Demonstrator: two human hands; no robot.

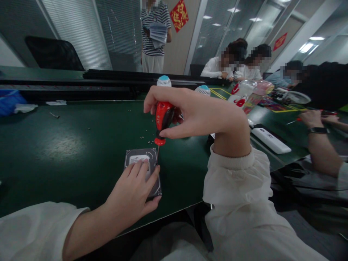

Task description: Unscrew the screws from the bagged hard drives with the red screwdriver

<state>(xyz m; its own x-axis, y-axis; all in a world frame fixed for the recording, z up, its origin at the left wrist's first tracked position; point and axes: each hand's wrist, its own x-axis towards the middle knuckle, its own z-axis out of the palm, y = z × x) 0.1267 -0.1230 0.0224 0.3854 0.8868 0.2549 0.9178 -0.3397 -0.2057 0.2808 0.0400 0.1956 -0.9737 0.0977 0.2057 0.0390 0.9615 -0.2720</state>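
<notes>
A hard drive (154, 153) with a pale label lies on the green table in front of me. My left hand (130, 186) rests over it, fingers spread flat across its top and the thumb by its near right corner. A red and black screwdriver (163, 117) stands nearly upright in my right hand (190, 110), which grips the handle from above. The shaft runs down to the drive's right edge, near my left index finger; the tip is hard to make out. Several small screws (149, 142) are scattered on the table just beyond the drive.
Two white, blue-topped objects (164, 81) stand behind my right hand. A white case (270, 140) lies to the right, near another person's hand (311, 119). Long black bars (114, 75) line the table's far side. A blue bag (11, 102) sits far left.
</notes>
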